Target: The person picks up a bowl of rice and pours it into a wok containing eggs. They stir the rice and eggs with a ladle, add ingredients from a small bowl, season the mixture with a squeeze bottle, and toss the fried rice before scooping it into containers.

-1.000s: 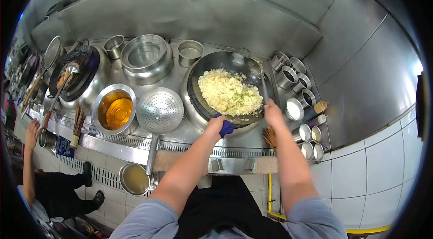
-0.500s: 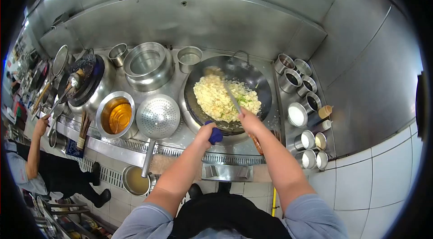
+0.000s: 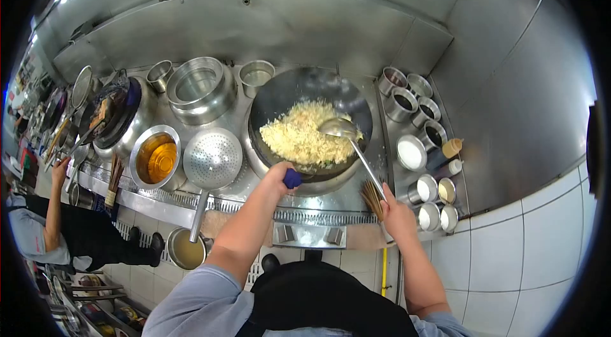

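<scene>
My left hand is closed around a bunched blue cloth at the near edge of a large dark wok. The wok tips toward me, its far wall raised. Inside lies a heap of crumbly yellow food, like egg fried rice, with a few green bits. My right hand grips the long handle of a metal ladle. The ladle's bowl rests against the right side of the heap, its rounded back facing up.
Left of the wok are a perforated strainer, a pot of orange oil and a large steel pot. Seasoning tins and bottles line the right side, beside a bamboo brush. Another person works at the far left.
My right hand has drawn back toward me and right, bringing the ladle from the wok's far left to its right side. The wok has tilted toward me, gathering the food.
</scene>
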`<state>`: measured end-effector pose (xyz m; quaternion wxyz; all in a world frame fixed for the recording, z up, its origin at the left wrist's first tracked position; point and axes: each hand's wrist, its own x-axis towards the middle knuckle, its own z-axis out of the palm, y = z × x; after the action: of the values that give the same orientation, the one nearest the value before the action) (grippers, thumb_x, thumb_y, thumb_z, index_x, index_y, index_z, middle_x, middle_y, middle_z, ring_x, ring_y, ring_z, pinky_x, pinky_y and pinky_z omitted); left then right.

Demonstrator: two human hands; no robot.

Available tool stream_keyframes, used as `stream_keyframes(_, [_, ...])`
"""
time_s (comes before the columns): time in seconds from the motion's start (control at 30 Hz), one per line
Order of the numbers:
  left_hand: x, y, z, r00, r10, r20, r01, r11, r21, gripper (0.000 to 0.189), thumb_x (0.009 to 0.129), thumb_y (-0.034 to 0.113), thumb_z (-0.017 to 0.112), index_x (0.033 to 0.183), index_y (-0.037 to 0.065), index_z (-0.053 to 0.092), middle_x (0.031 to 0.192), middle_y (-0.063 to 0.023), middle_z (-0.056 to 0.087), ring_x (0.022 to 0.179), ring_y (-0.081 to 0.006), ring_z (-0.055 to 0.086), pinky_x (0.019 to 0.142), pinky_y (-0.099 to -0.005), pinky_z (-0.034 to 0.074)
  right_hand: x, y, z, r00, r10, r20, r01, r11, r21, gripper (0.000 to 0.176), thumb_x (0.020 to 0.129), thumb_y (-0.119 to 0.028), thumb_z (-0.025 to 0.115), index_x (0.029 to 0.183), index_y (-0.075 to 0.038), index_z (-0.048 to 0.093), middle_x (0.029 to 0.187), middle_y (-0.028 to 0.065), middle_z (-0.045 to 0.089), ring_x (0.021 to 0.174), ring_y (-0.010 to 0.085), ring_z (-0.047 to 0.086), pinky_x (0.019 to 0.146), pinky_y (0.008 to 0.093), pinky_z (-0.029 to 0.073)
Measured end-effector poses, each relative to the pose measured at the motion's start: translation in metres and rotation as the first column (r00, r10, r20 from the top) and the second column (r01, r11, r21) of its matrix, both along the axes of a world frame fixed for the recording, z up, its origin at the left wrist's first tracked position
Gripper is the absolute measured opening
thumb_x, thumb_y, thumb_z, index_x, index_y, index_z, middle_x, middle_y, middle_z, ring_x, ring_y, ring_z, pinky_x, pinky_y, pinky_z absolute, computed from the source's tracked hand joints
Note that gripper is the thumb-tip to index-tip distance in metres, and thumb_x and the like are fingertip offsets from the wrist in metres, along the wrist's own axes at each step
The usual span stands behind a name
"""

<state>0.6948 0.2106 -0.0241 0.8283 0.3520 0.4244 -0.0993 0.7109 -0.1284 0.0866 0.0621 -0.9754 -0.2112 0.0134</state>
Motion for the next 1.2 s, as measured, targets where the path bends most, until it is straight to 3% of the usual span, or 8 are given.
stream_keyframes(0.17, [-0.085, -0.082, 0.058, 0.937, 0.188, 0.296, -0.168, 0.982, -0.09, 0.018, 0.08, 0.007, 0.05, 0.098, 0.004, 0.049, 0.083, -0.0088, 0.055, 0.063, -0.0207, 0.055, 0.049, -0.0379, 0.047, -0.05, -0.021, 0.085, 0.978, 0.127, -0.165, -0.126, 0.992, 0.016, 0.048, 0.09, -0.026, 0.054, 0.136, -0.03, 0.041, 0.071, 0.0181, 0.061, 0.066, 0.0386, 0.061, 0.06, 0.0485, 0.048])
stream_keyframes(0.27, [-0.064, -0.072, 0.081, 0.963, 0.262, 0.053, -0.261, 0.965, -0.031, 0.018, 0.079, 0.011, 0.053, 0.096, 0.004, 0.049, 0.077, -0.008, 0.054, 0.06, -0.0212, 0.054, 0.05, -0.0364, 0.046, -0.049, -0.006, 0.079, 0.95, 0.164, -0.268, -0.183, 0.982, -0.049, 0.044, 0.091, -0.028, 0.05, 0.135, -0.029, 0.042, 0.073, 0.0201, 0.061, 0.067, 0.0406, 0.06, 0.063, 0.0509, 0.048])
stream_keyframes(0.43, [-0.103, -0.075, -0.032, 0.986, 0.141, 0.086, -0.147, 0.986, 0.076, 0.023, 0.071, 0.005, 0.054, 0.094, 0.004, 0.051, 0.084, -0.0083, 0.055, 0.068, -0.0198, 0.056, 0.056, -0.0333, 0.048, -0.013, 0.042, 0.005, 0.995, 0.084, -0.051, -0.085, 0.996, -0.009, 0.045, 0.092, -0.03, 0.05, 0.136, -0.026, 0.041, 0.076, 0.0206, 0.062, 0.067, 0.0391, 0.06, 0.064, 0.0484, 0.049])
stream_keyframes(0.83, [-0.081, -0.068, 0.112, 0.975, 0.214, 0.053, -0.205, 0.968, -0.145, 0.01, 0.081, 0.017, 0.054, 0.088, 0.012, 0.049, 0.069, -0.005, 0.052, 0.056, -0.0179, 0.052, 0.041, -0.0316, 0.036, -0.05, 0.002, 0.107, 0.939, 0.063, -0.337, -0.12, 0.982, -0.149, 0.044, 0.092, -0.03, 0.049, 0.136, -0.028, 0.042, 0.081, 0.0189, 0.064, 0.078, 0.0371, 0.062, 0.069, 0.0466, 0.049])
stream_keyframes(0.97, [-0.086, -0.059, 0.019, 0.979, 0.119, 0.164, -0.129, 0.99, 0.053, 0.013, 0.079, 0.016, 0.054, 0.088, 0.008, 0.051, 0.074, -0.0045, 0.054, 0.058, -0.019, 0.055, 0.045, -0.0345, 0.043, -0.02, 0.049, 0.028, 0.98, 0.03, -0.195, -0.051, 0.993, -0.105, 0.045, 0.092, -0.03, 0.048, 0.137, -0.028, 0.04, 0.084, 0.0196, 0.064, 0.08, 0.0372, 0.062, 0.072, 0.0465, 0.048])
stream_keyframes(1.03, [-0.104, -0.064, -0.023, 0.999, 0.033, 0.033, -0.034, 0.999, 0.024, 0.015, 0.078, 0.011, 0.053, 0.093, 0.006, 0.052, 0.079, -0.0056, 0.055, 0.062, -0.0198, 0.057, 0.05, -0.0353, 0.047, -0.026, 0.058, 0.019, 0.995, -0.012, -0.104, 0.008, 0.999, -0.037, 0.045, 0.093, -0.028, 0.049, 0.137, -0.027, 0.04, 0.083, 0.0216, 0.063, 0.075, 0.037, 0.062, 0.066, 0.0455, 0.048])
stream_keyframes(1.17, [-0.095, -0.069, 0.047, 0.976, 0.203, 0.074, -0.197, 0.977, -0.08, 0.018, 0.081, 0.006, 0.05, 0.099, 0.005, 0.05, 0.081, -0.0096, 0.055, 0.065, -0.0209, 0.057, 0.052, -0.0352, 0.048, -0.046, 0.032, -0.017, 0.91, 0.215, -0.355, 0.049, 0.794, 0.606, 0.055, 0.092, -0.036, 0.052, 0.139, -0.014, 0.036, 0.102, 0.0144, 0.062, 0.065, 0.0237, 0.061, 0.06, 0.034, 0.05])
stream_keyframes(1.2, [-0.075, -0.057, 0.049, 0.974, 0.169, 0.148, -0.159, 0.984, -0.08, 0.014, 0.079, 0.009, 0.052, 0.093, 0.007, 0.049, 0.075, -0.0072, 0.054, 0.06, -0.0193, 0.056, 0.048, -0.0342, 0.045, -0.056, 0.03, 0.013, 0.593, 0.459, -0.662, 0.426, 0.519, 0.741, 0.055, 0.092, -0.038, 0.051, 0.139, -0.015, 0.034, 0.1, 0.0156, 0.062, 0.071, 0.0255, 0.062, 0.065, 0.0361, 0.051])
